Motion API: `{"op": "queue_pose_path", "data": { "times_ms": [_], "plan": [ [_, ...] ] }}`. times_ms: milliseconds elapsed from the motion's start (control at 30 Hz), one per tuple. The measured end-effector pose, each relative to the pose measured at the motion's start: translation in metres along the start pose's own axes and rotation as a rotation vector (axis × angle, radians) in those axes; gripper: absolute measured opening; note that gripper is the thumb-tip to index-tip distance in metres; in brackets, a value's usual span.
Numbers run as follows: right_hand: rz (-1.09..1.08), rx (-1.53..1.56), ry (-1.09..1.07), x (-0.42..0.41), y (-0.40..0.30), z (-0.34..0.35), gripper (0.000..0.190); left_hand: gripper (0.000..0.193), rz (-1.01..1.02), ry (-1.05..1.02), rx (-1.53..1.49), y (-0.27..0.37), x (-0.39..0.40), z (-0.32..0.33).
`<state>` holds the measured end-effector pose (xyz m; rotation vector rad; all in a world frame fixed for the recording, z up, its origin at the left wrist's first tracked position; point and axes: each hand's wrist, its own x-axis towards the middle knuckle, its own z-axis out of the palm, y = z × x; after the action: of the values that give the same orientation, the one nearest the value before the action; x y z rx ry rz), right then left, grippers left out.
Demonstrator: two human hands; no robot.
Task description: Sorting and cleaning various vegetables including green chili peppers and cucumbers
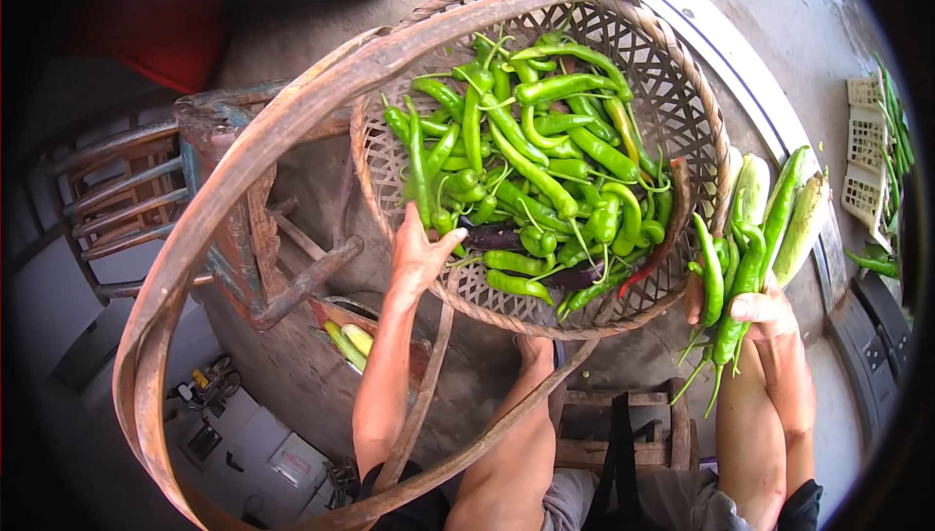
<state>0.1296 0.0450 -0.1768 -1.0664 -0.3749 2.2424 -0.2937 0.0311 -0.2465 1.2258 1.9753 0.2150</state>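
Note:
A round woven basket (712,118) with a tall bent wooden handle (241,144) stands before me. Inside it lie many long green peppers (522,165), a reddish pepper (668,228) near the right rim and dark purple eggplants (497,237) partly buried among them. My left hand (424,250) reaches over the basket's near left rim, fingers at a green pepper; whether it grips that pepper is unclear. Outside the right rim, my right hand (763,312) holds a bunch of green peppers (745,268). Just behind that bunch are pale green, elongated vegetables (800,228).
A worn wooden chair (234,202) stands left of the basket. Below it, more elongated vegetables (350,341) lie in a container. A white plastic crate (865,158) with greens is at the far right, beyond a white curved-looking edge (760,78). A small wooden stool (621,429) is between my legs.

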Motion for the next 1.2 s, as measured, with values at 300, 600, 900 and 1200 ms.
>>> {"op": "queue_pose_path", "data": {
  "times_ms": [300, 600, 900, 1200],
  "plan": [
    [0.015, -0.031, 0.010, 0.000, -0.004, 0.001, 0.070, 0.021, 0.039, 0.069, -0.268, 0.062, 0.006, -0.062],
    [0.048, 0.057, -0.014, -0.001, 0.003, -0.008, 0.072, 0.065, 0.037, -0.133, -0.896, 0.108, 0.033, -0.042],
    [0.018, -0.005, 0.029, -0.004, -0.001, -0.004, 0.068, 0.038, 0.134, 0.092, 0.508, 0.006, 0.002, 0.027],
    [0.035, 0.010, -0.033, 0.007, 0.010, 0.000, 0.070, 0.023, -0.012, 0.088, 0.657, 0.008, 0.005, 0.022]
  ]
}}
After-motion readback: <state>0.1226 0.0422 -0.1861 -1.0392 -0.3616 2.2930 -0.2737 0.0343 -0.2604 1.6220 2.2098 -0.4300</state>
